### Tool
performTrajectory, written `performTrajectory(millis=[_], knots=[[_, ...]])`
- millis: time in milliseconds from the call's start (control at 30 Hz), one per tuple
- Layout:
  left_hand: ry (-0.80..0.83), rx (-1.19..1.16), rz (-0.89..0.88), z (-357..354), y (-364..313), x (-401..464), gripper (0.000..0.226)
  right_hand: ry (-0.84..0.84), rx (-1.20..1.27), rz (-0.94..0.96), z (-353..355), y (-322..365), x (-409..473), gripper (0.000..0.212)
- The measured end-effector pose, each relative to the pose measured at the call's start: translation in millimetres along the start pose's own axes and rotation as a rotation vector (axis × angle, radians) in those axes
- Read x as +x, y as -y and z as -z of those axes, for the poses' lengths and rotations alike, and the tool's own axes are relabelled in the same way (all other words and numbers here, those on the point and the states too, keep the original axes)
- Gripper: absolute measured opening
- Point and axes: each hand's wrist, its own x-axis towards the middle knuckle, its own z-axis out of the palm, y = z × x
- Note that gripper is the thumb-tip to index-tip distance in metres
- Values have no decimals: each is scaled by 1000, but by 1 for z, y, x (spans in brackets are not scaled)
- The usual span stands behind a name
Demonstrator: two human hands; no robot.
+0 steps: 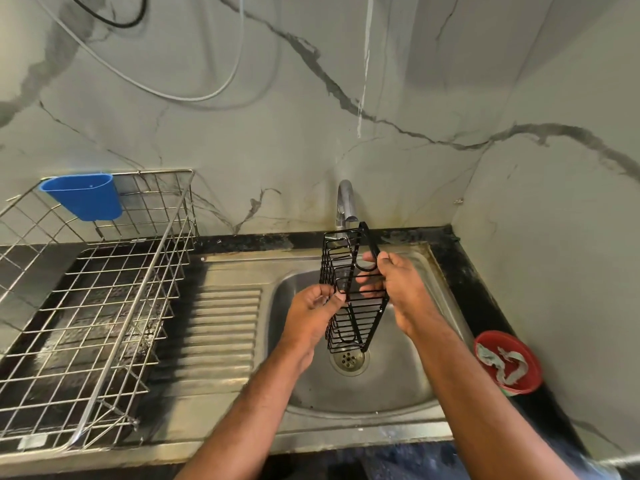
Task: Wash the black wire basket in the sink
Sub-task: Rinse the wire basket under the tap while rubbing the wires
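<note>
A narrow black wire basket [349, 317] hangs upright on end over the steel sink bowl [391, 375], its lower end just above the drain [349, 360]. My left hand [311, 313] pinches its left side wires at mid height. My right hand [401, 289] grips its right side and black hook near the top. The chrome tap [345, 202] stands right behind the basket's top end; no running water shows.
A large steel wire dish rack [97, 306] sits on the drainboard at left, with a blue plastic cup holder [83, 195] hooked on its back rim. A red bowl [509, 362] holding a grey rag rests on the black counter at right. Marble walls close the corner.
</note>
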Motion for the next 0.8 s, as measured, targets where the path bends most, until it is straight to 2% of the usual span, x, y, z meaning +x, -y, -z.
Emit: performTrajectory(millis=[233,400,567,633,700,733,800], knots=[[-19,12,69,-2,-4,3,15,-18,45,-4,6,-5,3,33],[-53,12,67,-3,0,4,11,45,83,7,3,0,11,28],[-26,42,-31,-6,8,6,26,191,168,84,5,-1,25,31],[-67,58,-62,-8,9,10,24,264,78,140,11,-10,29,44],[-110,85,-107,-9,8,15,18,245,-55,194,14,-25,27,58],[-131,95,-121,-9,8,18,14,207,-70,200,13,-34,26,58],[-151,124,-123,-8,10,26,13,156,-65,211,11,-48,27,43]])
